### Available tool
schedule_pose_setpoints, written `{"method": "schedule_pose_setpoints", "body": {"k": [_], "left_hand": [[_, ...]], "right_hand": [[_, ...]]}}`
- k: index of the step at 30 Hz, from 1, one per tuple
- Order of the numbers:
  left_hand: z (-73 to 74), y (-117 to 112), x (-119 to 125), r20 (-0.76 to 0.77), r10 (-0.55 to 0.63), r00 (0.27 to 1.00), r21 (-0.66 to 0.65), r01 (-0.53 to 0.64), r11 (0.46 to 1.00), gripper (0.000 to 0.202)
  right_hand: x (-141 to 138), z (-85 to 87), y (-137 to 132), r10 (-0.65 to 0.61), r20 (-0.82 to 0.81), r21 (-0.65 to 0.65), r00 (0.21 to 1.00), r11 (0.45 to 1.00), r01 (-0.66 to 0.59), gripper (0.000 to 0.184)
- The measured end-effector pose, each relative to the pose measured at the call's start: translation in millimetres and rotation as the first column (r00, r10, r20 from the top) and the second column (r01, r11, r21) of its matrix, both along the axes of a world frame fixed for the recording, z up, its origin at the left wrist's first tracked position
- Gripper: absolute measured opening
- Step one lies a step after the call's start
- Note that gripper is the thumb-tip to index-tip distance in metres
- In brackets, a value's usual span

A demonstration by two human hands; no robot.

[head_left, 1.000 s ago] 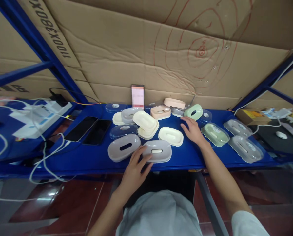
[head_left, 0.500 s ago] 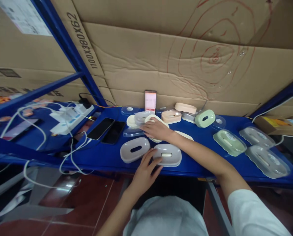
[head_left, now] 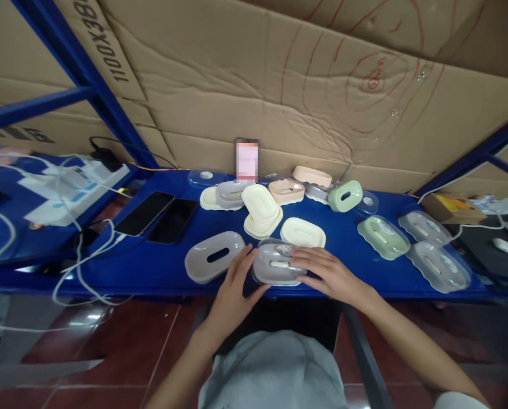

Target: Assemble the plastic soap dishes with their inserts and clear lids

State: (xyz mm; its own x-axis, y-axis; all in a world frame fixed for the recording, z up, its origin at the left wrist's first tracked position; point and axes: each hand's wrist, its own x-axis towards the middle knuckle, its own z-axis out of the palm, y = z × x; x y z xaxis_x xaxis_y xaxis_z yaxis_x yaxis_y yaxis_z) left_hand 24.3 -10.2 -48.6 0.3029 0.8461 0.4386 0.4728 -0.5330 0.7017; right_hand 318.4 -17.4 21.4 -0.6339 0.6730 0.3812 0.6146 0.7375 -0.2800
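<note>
A grey soap dish sits at the front edge of the blue shelf, with a clear lid resting on top of it. My left hand grips the dish's left end with curled fingers. My right hand lies over the right side, fingers on the lid. A grey slotted tray lies just left of my left hand. Behind are stacked cream dishes and a single cream one.
Two dark phones lie at left beside white cables and a power strip. A small upright phone leans on the cardboard wall. Pink, grey and green dishes crowd the back. A green dish and clear-lidded dishes sit at right.
My right hand went from the right side to the back pile, took a clear lid, and brought it forward onto the grey dish. My left hand stayed on the dish.
</note>
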Motion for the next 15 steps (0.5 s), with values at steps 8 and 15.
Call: {"method": "schedule_pose_setpoints", "body": {"k": [8,15], "left_hand": [[4.1,1.1,-3.5,-0.067,-0.055,0.996,0.020,0.056,0.998,0.064],[2.0,2.8,-6.5,-0.035,-0.083,0.996,-0.017,0.083,0.996,0.058]], "right_hand": [[-5.4,-16.6,-12.6,0.029,0.014,0.076,0.999,0.997,-0.030,0.034],[-10.2,-37.3,-20.3,0.023,0.043,0.250,0.999,0.968,-0.033,0.029]]}}
